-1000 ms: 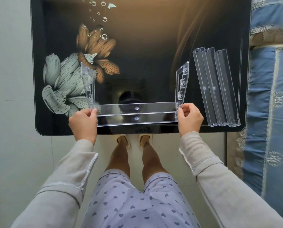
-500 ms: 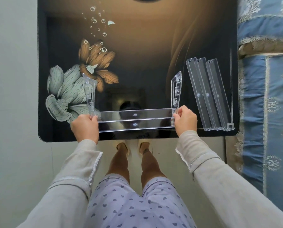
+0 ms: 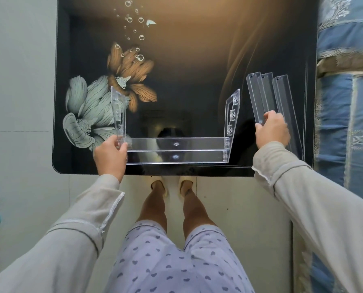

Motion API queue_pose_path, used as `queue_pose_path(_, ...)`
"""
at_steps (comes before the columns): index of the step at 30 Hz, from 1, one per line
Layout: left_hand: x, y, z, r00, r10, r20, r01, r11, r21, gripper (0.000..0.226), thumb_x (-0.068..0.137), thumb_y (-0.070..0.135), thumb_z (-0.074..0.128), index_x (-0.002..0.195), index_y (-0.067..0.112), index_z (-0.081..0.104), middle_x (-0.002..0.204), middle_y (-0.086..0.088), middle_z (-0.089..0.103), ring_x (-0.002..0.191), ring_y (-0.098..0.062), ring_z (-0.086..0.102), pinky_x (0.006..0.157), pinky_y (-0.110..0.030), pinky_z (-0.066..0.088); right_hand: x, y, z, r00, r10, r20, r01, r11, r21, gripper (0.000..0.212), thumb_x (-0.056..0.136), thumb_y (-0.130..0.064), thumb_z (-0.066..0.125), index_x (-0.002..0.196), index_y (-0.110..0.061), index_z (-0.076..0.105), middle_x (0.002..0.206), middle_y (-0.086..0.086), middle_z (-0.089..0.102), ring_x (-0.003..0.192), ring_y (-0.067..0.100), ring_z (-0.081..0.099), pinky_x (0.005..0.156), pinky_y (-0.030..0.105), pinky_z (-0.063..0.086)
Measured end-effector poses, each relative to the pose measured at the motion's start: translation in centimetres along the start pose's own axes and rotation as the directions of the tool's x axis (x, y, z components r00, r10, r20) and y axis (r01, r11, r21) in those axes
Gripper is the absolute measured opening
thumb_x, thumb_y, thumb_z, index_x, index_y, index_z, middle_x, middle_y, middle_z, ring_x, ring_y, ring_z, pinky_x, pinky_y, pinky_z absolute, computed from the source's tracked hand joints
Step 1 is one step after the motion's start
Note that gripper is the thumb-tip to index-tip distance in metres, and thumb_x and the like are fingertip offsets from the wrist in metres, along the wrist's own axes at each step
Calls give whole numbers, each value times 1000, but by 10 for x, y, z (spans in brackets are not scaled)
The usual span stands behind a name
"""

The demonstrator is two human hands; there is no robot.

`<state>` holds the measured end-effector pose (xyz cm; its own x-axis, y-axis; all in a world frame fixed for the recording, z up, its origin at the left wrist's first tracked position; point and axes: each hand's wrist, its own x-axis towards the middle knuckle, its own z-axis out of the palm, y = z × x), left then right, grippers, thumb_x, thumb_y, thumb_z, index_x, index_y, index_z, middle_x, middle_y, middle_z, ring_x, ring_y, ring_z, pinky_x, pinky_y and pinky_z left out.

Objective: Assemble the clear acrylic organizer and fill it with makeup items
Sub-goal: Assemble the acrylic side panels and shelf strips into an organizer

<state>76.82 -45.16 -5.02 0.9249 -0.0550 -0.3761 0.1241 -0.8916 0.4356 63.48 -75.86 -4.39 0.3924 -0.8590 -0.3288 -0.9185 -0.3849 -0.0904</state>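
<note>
The partly built clear acrylic organizer (image 3: 176,152) stands near the front edge of the dark table (image 3: 197,60): two upright side panels joined by one low shelf. My left hand (image 3: 110,156) grips the bottom of the left side panel (image 3: 118,115). The right side panel (image 3: 232,115) stands free. Three loose clear shelf strips (image 3: 269,96) lie side by side at the right. My right hand (image 3: 272,129) rests on them, with its fingers curled round the leftmost strip.
The table top is glossy black with a flower print (image 3: 104,96) on its left half. A blue patterned bedspread (image 3: 345,102) runs along the table's right side. Pale floor tiles lie to the left and below, where my legs and slippers show.
My right hand has left the organizer's right side panel and moved right onto the loose shelf strips. My left hand keeps its hold. The camera view has shifted a little.
</note>
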Motion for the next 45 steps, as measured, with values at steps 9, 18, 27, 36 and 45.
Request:
queue_pose_path(9,3,-1,-4,997,-28,66,29,1000,-6,18,85,16,61,97,4,66,92,-21,70,90,-38,62,87,-40,48,0,-5,10,996,-83,13,84,976,-203,26,94,-23,47,102,-4,63,102,19,66,101,37,58,91,42,40)
queue_pose_path(18,4,0,-14,979,-41,198,45,999,-13,25,87,13,58,111,5,61,103,-20,67,98,-36,60,87,-37,46,-36,-22,-31,937,-219,-270,298,908,294,14,89,-6,53,86,7,59,123,27,45,110,31,50,87,-5,26)
queue_pose_path(27,8,5,-28,979,-36,201,99,945,-313,49,87,-7,42,131,14,51,125,-9,62,117,-21,57,102,-33,44,-90,-95,-34,733,-679,52,639,712,291,28,85,-6,62,112,-4,55,117,12,60,96,20,59,86,33,50)
queue_pose_path(36,18,4,-30,981,-22,193,98,914,-394,40,90,-1,44,126,12,56,120,-8,65,101,-10,56,92,-22,43,-100,-114,3,588,-785,193,796,604,33,47,76,-1,70,122,-6,59,117,13,66,104,36,60,90,47,45)
queue_pose_path(45,18,0,-32,993,-10,118,52,932,-359,30,91,5,45,112,11,65,107,-7,70,92,-12,60,81,-21,46,-104,-123,10,592,-791,158,797,603,33,46,77,-4,71,121,-7,60,117,13,66,106,36,60,93,47,45)
